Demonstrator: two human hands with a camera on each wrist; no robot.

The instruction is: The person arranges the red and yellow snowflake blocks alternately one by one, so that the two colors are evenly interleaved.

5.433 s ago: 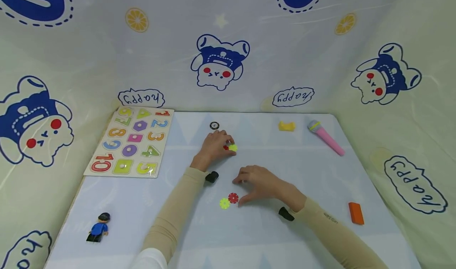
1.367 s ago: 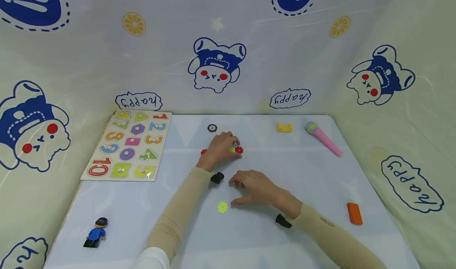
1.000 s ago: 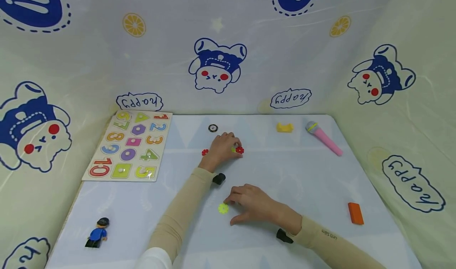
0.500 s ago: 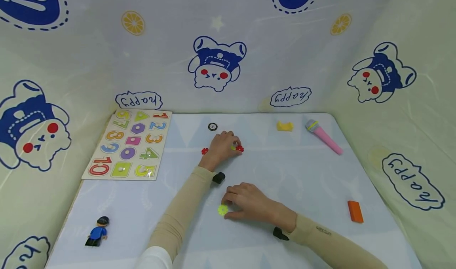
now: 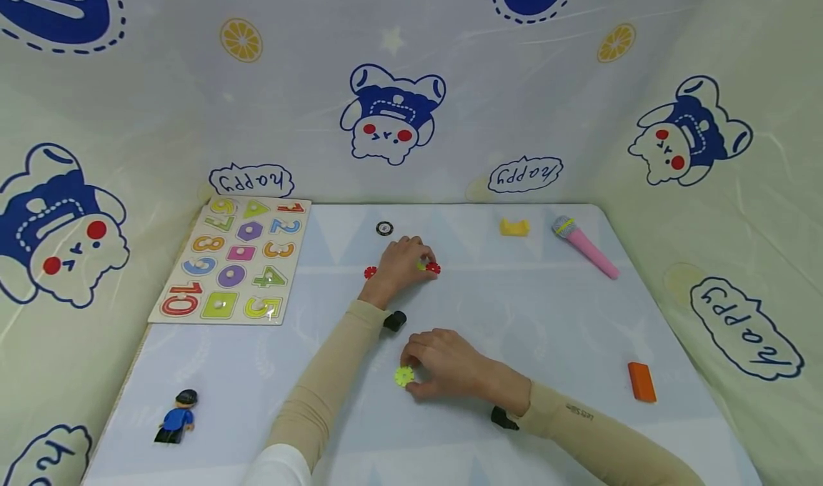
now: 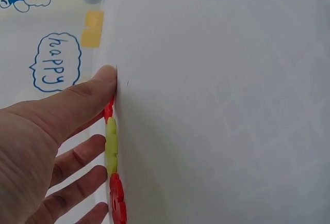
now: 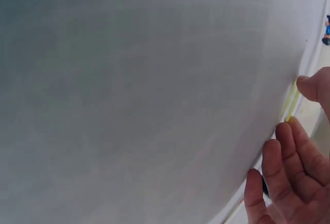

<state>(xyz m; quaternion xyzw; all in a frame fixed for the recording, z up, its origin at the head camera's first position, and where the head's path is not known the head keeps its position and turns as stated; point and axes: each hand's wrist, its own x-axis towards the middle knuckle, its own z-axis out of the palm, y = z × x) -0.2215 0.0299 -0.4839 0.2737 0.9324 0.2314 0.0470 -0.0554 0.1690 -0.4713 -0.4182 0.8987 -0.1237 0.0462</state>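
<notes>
Chain of red-yellow-red gear discs [image 5: 424,266] lies assembled under left hand [image 5: 400,266], fingers pressing it flat; right hand [image 5: 444,366] pinches a loose yellow gear [image 5: 403,377] at its 9 o'clock on the mat [image 5: 546,314], apparently not yet joined.

A children's play corner: cartoon-bear curtain [image 5: 392,114] (printed "happy"), number puzzle board [image 5: 241,257], toy microphone [image 5: 586,246] on the desk [image 5: 553,314].

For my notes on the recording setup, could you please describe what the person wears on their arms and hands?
The left hand and right hand are bare, with no gloves. Both forearms wear snug beige sleeves; the right sleeve carries small dark lettering near the wrist. A small black device sits at each wrist. White fabric shows above the left sleeve.
</notes>
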